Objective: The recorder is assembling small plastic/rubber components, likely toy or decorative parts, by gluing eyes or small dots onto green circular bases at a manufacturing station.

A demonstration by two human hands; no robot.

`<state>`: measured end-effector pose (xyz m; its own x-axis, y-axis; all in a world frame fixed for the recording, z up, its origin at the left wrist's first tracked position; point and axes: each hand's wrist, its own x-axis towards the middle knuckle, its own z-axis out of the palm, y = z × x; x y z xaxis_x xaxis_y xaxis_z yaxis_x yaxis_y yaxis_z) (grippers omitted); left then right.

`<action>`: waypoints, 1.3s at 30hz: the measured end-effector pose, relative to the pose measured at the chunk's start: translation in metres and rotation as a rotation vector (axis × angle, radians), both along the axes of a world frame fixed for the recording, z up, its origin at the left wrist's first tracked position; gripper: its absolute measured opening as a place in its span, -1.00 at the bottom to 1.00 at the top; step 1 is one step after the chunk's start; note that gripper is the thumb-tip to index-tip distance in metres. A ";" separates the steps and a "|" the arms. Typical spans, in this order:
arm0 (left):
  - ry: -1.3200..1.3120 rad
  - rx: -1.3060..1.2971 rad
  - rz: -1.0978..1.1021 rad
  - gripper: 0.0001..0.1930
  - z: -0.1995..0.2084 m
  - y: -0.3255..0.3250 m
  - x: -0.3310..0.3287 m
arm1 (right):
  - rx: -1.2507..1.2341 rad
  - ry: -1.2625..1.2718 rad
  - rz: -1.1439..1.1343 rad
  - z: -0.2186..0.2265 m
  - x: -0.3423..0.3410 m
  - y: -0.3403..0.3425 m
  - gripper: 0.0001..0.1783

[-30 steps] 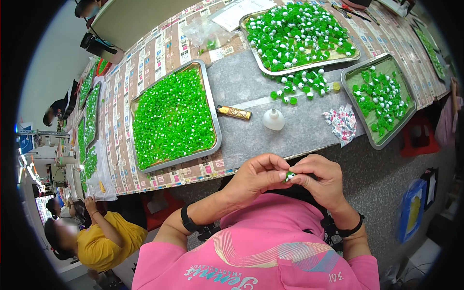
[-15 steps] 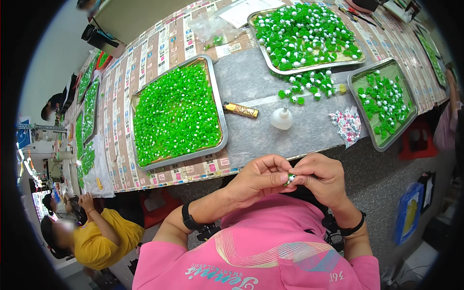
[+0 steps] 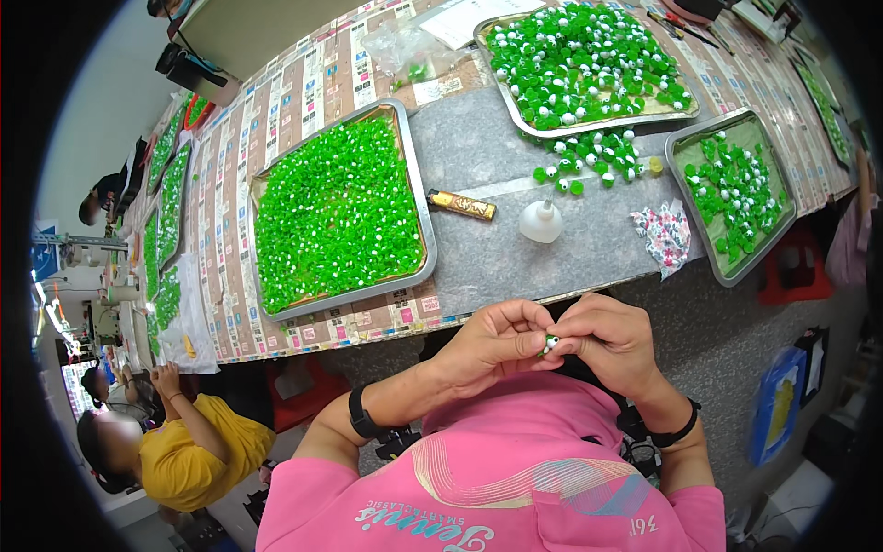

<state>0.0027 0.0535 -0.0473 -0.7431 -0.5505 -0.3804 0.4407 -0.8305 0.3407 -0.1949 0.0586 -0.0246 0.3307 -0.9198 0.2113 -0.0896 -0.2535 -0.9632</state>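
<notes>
Close to my chest, just off the table's front edge, my left hand (image 3: 497, 346) and my right hand (image 3: 611, 342) meet at the fingertips. Between them is a small green piece with a white eyeball and a black dot (image 3: 551, 342). The left thumb and index finger pinch it from the left. My right fingertips close on its other side and cover part of it. Nearest on the tabletop are a white squeeze bottle with a thin nozzle (image 3: 541, 223) and a slim gold-patterned, lighter-shaped object (image 3: 462, 205).
A metal tray (image 3: 420, 189) full of green pieces lies left. Another tray (image 3: 607, 125) of green-and-white pieces stands at the back, with loose pieces (image 3: 593, 158) before it. Right are a third tray (image 3: 695, 219) and a floral cloth (image 3: 662, 235). A co-worker in yellow (image 3: 207, 451) sits left.
My hands stay together around the small piece. The piece has turned slightly between the fingertips, and the view has shifted a little.
</notes>
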 end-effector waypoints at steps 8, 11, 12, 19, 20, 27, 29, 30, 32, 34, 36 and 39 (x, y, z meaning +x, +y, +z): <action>0.002 0.013 -0.009 -0.78 0.000 0.001 -0.001 | 0.009 -0.006 -0.004 -0.001 -0.001 0.002 -0.84; 0.009 0.017 -0.014 -0.78 0.000 0.001 -0.001 | 0.000 0.000 -0.002 -0.002 -0.001 0.002 -0.84; 0.012 0.017 -0.017 -0.78 0.000 0.001 -0.001 | 0.001 -0.001 -0.002 -0.001 -0.001 0.002 -0.84; 0.001 0.022 -0.020 -0.78 0.000 0.000 0.000 | 0.029 -0.009 -0.004 -0.001 0.000 0.002 -0.83; 0.002 0.023 -0.019 -0.78 -0.001 0.001 0.000 | 0.031 -0.009 -0.004 -0.001 0.000 0.002 -0.83; 0.002 0.033 -0.017 -0.78 0.000 0.001 0.000 | 0.022 0.014 0.000 -0.001 -0.001 0.002 -0.83; 0.013 0.028 -0.018 -0.78 0.000 0.001 0.000 | 0.017 0.017 0.001 -0.001 -0.001 0.002 -0.83; 0.018 0.026 -0.018 -0.78 0.000 0.001 0.000 | 0.016 0.017 0.001 -0.001 -0.001 0.002 -0.83; 0.022 0.030 -0.019 -0.79 -0.001 0.001 0.000 | 0.014 0.017 0.000 -0.001 -0.001 0.002 -0.83; 0.022 0.030 -0.022 -0.79 -0.001 0.001 0.000 | 0.012 0.017 0.001 -0.002 -0.001 0.002 -0.83; 0.018 0.027 -0.026 -0.79 0.000 0.001 0.000 | 0.002 0.015 0.000 -0.001 -0.001 0.002 -0.83; 0.030 0.028 -0.026 -0.79 -0.002 0.001 0.000 | 0.012 0.009 -0.001 0.000 0.000 0.002 -0.84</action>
